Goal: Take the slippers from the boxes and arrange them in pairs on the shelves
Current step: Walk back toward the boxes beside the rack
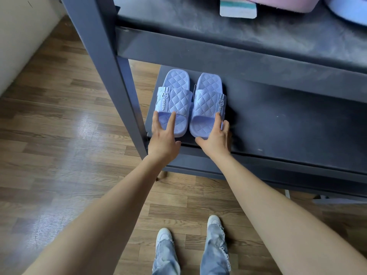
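— Where do we have the slippers?

— Both on the lower shelf [288, 124], at its left end just beside the post [111, 66]. The left slipper [174, 100] and right slipper [206, 104] stand side by side, nearly touching, with their open ends towards us. They are lilac and quilted, with a bunny badge on each outer side.

— And our hands?

— Our left hand [162, 135] rests on the near end of the left slipper. Its fingers [172, 122] are straight and spread wide, two of them lying flat on the footbed up to the strap. Our right hand [216, 137] holds the near end of the right slipper. Those fingers [218, 122] are close together and wrap over the outer edge, with the thumb against the front rim.

— What sits above?

— The upper shelf [218, 36] carries a striped piece [238, 8], a pink slipper [288, 2] and a blue slipper [347, 10], all cut off by the frame's top.

— Below us?

— A wooden floor [59, 135], and our white shoes [213, 221] under frayed jeans [215, 253].
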